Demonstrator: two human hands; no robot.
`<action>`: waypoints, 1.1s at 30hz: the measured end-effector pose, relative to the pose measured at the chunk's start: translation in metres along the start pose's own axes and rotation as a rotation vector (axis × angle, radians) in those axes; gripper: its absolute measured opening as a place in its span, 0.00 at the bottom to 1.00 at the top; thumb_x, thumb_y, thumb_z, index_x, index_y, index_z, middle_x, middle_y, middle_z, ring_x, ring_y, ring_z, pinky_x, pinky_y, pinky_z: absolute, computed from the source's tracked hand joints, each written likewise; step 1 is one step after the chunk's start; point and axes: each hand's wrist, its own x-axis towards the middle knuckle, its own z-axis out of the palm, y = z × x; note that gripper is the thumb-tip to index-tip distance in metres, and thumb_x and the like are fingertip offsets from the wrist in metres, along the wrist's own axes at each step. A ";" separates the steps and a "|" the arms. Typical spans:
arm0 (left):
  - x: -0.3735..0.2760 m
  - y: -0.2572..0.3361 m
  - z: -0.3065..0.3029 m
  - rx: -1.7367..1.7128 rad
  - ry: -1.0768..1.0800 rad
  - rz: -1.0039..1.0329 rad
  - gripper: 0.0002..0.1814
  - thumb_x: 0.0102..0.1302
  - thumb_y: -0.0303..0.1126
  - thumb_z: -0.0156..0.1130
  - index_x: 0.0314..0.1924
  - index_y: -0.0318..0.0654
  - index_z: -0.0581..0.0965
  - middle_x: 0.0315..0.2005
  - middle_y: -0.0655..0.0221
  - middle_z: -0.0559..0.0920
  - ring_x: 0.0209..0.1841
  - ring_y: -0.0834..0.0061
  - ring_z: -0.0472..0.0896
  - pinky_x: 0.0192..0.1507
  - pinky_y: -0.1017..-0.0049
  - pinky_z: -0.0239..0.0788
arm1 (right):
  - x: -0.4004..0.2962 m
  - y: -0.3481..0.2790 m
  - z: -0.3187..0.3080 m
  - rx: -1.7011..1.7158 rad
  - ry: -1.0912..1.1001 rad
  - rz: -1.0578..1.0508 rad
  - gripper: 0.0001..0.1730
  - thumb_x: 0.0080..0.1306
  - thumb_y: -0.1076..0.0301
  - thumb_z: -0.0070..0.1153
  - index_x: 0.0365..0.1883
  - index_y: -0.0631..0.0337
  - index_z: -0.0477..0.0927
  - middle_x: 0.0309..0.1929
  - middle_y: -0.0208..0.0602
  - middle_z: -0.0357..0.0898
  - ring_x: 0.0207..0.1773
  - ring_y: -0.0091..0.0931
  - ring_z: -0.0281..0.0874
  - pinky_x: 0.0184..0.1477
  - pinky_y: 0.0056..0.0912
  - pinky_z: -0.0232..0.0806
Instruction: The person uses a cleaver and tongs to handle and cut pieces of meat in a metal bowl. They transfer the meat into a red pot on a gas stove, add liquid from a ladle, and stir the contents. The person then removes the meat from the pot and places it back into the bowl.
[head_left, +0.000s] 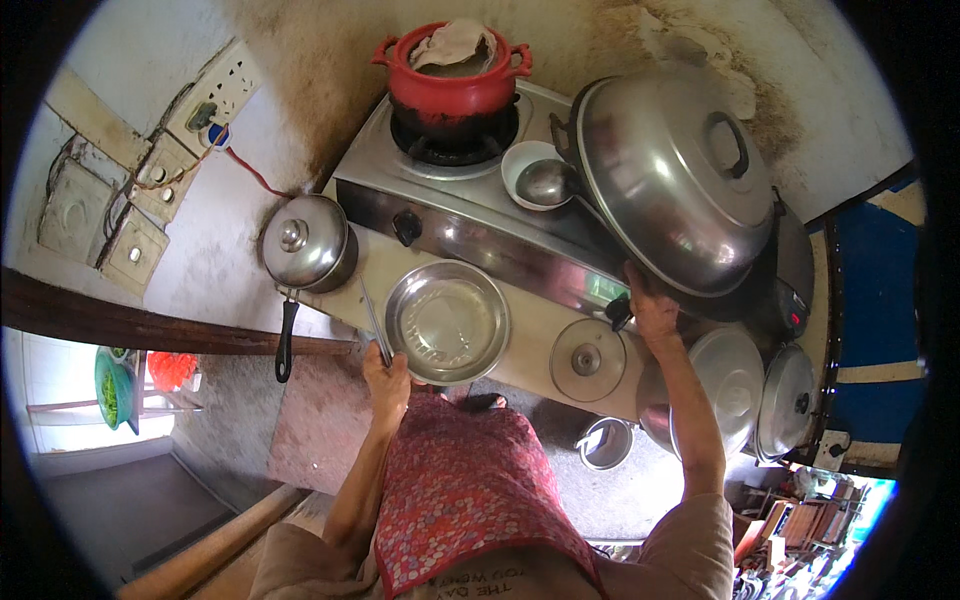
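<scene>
My left hand (388, 384) is closed around thin chopsticks (373, 319), beside the near left rim of a round steel basin (448, 322) with a little clear liquid in it; whether it also grips the basin is unclear. My right hand (654, 313) reaches to the stove's front, close to a black knob (619, 311) and the lower edge of a big domed metal lid (667, 180); its fingertips are partly hidden. The lid sits tilted on the right side of the gas stove (465, 240). A ladle (544, 182) rests in a white bowl (517, 157) next to it.
A red pot (454, 90) stands on the left burner. On the left is a lidded saucepan (304, 244), its handle over the counter edge. A glass lid (587, 360) lies near the counter's front. Lidded metal pots (724, 390) stand at right, below a dark appliance (793, 262).
</scene>
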 end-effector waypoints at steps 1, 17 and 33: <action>0.000 -0.006 0.000 -0.048 -0.005 0.001 0.08 0.65 0.20 0.51 0.44 0.33 0.70 0.28 0.70 0.77 0.19 0.81 0.76 0.18 0.78 0.74 | -0.003 0.000 0.004 -0.014 -0.013 0.024 0.35 0.60 0.68 0.56 0.67 0.42 0.65 0.60 0.43 0.73 0.57 0.42 0.75 0.55 0.46 0.70; 0.000 -0.018 -0.001 0.088 0.077 -0.025 0.12 0.67 0.33 0.60 0.43 0.30 0.74 0.29 0.69 0.78 0.22 0.80 0.77 0.19 0.76 0.79 | 0.006 -0.017 -0.029 0.148 -0.245 0.154 0.40 0.57 0.73 0.56 0.69 0.40 0.62 0.53 0.47 0.77 0.53 0.46 0.75 0.56 0.55 0.65; -0.020 0.112 0.056 -0.437 -0.071 -0.103 0.12 0.74 0.41 0.49 0.40 0.41 0.72 0.38 0.62 0.80 0.42 0.67 0.82 0.45 0.69 0.73 | 0.029 -0.130 -0.186 1.005 -0.174 0.201 0.17 0.63 0.70 0.56 0.51 0.64 0.76 0.47 0.54 0.78 0.50 0.42 0.78 0.51 0.43 0.71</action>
